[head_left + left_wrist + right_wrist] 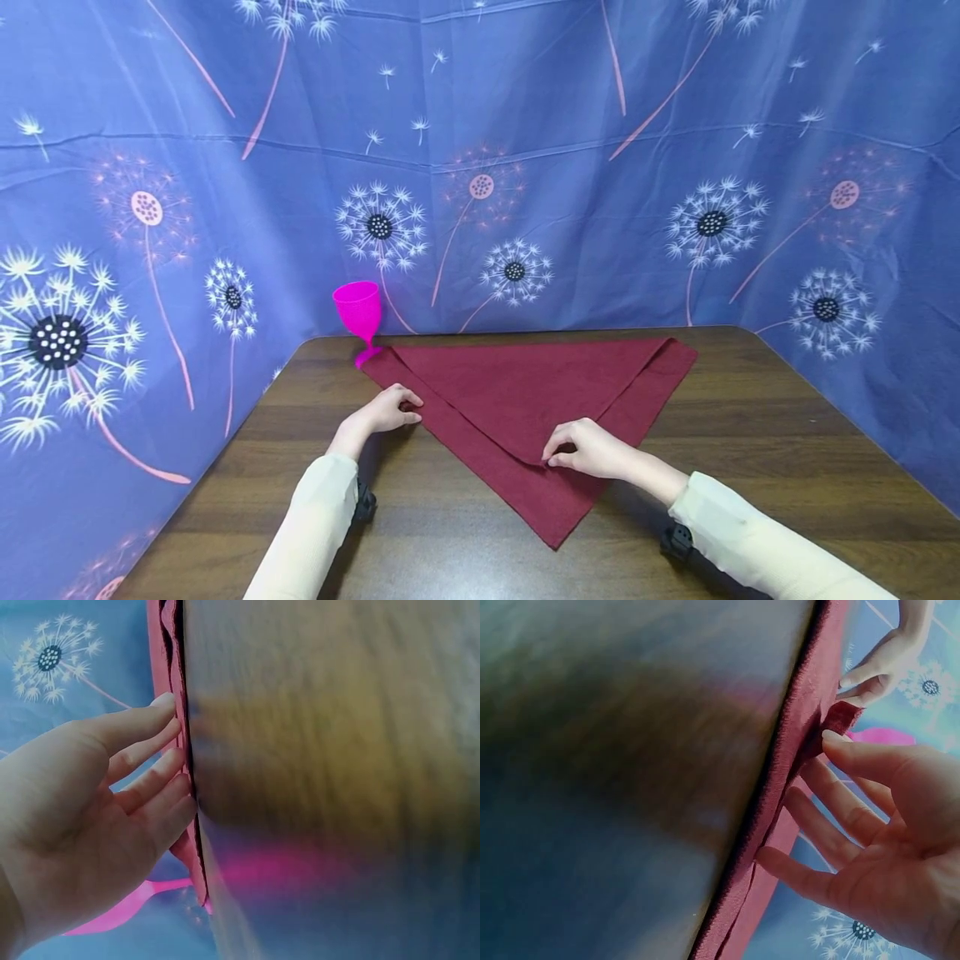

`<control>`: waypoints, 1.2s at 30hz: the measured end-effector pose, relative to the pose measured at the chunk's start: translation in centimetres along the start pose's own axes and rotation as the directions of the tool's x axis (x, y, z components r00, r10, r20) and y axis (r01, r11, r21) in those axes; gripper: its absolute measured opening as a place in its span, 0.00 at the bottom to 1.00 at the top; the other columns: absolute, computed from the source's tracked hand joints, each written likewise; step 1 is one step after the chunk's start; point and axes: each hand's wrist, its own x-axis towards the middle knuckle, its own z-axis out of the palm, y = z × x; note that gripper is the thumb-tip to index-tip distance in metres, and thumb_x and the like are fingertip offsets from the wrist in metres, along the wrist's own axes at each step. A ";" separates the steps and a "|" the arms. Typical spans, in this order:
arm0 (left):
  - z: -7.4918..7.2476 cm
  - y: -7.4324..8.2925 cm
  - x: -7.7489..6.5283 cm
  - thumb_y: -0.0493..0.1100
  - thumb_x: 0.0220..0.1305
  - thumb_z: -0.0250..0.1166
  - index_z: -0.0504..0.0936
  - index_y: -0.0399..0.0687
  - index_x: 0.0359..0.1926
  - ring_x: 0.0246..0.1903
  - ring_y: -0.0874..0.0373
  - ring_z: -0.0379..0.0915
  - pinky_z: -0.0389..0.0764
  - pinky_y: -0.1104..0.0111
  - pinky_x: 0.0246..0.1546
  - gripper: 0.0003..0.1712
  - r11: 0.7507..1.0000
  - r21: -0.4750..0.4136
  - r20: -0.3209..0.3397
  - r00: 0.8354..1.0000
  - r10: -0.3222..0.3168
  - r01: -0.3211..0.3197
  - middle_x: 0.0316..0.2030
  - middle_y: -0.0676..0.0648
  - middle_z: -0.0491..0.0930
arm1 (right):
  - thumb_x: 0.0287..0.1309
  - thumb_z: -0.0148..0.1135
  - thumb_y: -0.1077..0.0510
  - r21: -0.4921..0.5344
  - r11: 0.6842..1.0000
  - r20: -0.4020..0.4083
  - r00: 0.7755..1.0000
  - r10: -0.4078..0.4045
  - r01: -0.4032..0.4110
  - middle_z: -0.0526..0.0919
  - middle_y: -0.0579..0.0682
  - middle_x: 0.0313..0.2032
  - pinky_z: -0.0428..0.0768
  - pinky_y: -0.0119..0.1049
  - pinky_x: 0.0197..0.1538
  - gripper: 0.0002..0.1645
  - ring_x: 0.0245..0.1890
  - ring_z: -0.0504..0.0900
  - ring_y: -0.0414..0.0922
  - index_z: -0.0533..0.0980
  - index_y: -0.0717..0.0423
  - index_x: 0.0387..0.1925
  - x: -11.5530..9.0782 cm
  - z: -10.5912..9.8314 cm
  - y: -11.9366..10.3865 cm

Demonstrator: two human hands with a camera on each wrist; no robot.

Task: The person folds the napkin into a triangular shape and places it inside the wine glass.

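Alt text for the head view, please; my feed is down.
A person's right hand pinches the upper layer of a red cloth folded into a triangle, point toward the viewer, while the left hand touches the cloth's left edge. A bright pink goblet stands by the cloth's far left corner on a wooden table.

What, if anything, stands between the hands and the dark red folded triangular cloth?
Nothing visible: the right hand pinches the cloth, and the left hand touches its left side. The magenta stemmed goblet stands at its far-left corner, beyond the left hand.
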 end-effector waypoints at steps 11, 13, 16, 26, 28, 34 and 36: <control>0.1 -0.8 -0.2 0.37 0.58 0.63 0.82 0.35 0.40 0.48 0.44 0.73 0.72 0.56 0.53 0.10 1.000 -0.015 -0.028 1.000 0.007 -0.007 0.41 0.40 0.78 | 0.48 0.67 0.64 0.017 0.996 -0.058 0.994 -0.088 0.089 0.83 0.42 0.26 0.77 0.28 0.37 0.04 0.31 0.80 0.35 0.83 0.53 0.27 -0.2 -0.2 -0.1; 0.1 -1.0 -0.2 0.37 0.58 0.63 0.82 0.36 0.40 0.47 0.44 0.74 0.72 0.56 0.52 0.10 1.000 -0.026 -0.034 0.999 -0.002 0.002 0.41 0.40 0.78 | 0.48 0.67 0.64 0.019 0.994 -0.074 0.991 -0.110 0.111 0.83 0.42 0.26 0.77 0.28 0.37 0.04 0.30 0.80 0.34 0.83 0.53 0.27 -0.3 -0.2 -0.3; 0.1 -1.0 -0.3 0.37 0.59 0.62 0.82 0.36 0.41 0.47 0.45 0.74 0.73 0.57 0.52 0.10 0.999 -0.049 -0.039 0.999 -0.018 0.016 0.41 0.40 0.79 | 0.49 0.67 0.64 0.011 0.992 -0.068 0.990 -0.125 0.126 0.83 0.43 0.27 0.78 0.29 0.37 0.03 0.31 0.80 0.34 0.83 0.53 0.28 -0.5 -0.3 -0.5; -0.2 -0.8 -0.4 0.36 0.60 0.62 0.79 0.32 0.45 0.50 0.42 0.75 0.73 0.55 0.53 0.14 0.993 -0.116 -0.034 0.999 -0.016 0.012 0.45 0.35 0.80 | 0.50 0.67 0.65 0.041 0.990 -0.019 0.991 -0.135 0.136 0.83 0.44 0.29 0.78 0.26 0.39 0.05 0.33 0.80 0.35 0.83 0.54 0.30 -1.1 -0.3 -1.4; -0.2 -0.8 -0.4 0.35 0.60 0.61 0.78 0.31 0.46 0.52 0.42 0.74 0.73 0.54 0.55 0.15 0.992 -0.128 -0.029 0.999 -0.018 0.014 0.46 0.35 0.80 | 0.49 0.67 0.65 0.043 0.989 -0.020 0.990 -0.137 0.138 0.83 0.43 0.29 0.77 0.26 0.39 0.05 0.33 0.80 0.34 0.83 0.53 0.29 -1.3 -0.3 -1.5; -0.2 -1.1 -0.4 0.35 0.61 0.60 0.76 0.29 0.48 0.53 0.40 0.73 0.71 0.53 0.56 0.16 0.987 -0.163 -0.017 1.000 -0.016 0.013 0.48 0.34 0.79 | 0.49 0.67 0.64 0.049 0.988 -0.001 0.989 -0.149 0.149 0.83 0.43 0.29 0.77 0.24 0.40 0.05 0.33 0.80 0.32 0.83 0.52 0.30 -1.6 -0.1 -1.7; -0.1 -1.1 -0.3 0.34 0.61 0.60 0.76 0.29 0.48 0.54 0.40 0.73 0.71 0.53 0.56 0.16 0.984 -0.177 -0.015 1.000 -0.018 0.015 0.48 0.34 0.79 | 0.49 0.67 0.64 0.047 0.986 0.001 0.987 -0.159 0.159 0.83 0.43 0.29 0.77 0.24 0.40 0.05 0.33 0.80 0.32 0.83 0.51 0.30 -1.6 0.0 -1.8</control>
